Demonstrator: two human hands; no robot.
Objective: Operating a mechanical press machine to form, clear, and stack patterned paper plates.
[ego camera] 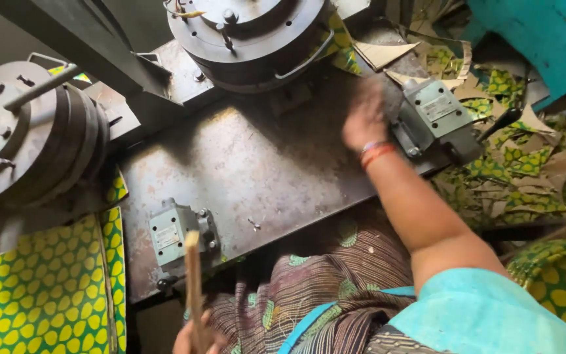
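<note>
My right hand (364,119) reaches out over the far right part of the steel machine bed (263,164). It is blurred and lies just left of a grey switch box (435,113); whether it holds anything does not show. Red and pale bangles sit on its wrist. My left hand (194,339) is at the bottom edge, closed around a thin wooden stick (192,275) that points up past a second grey switch box (173,233).
A round metal die head (250,33) stands at the back of the bed and another (27,131) at the left. Green sheets with yellow spots (47,288) lie lower left. Several cut scraps of that sheet (512,164) pile up at the right.
</note>
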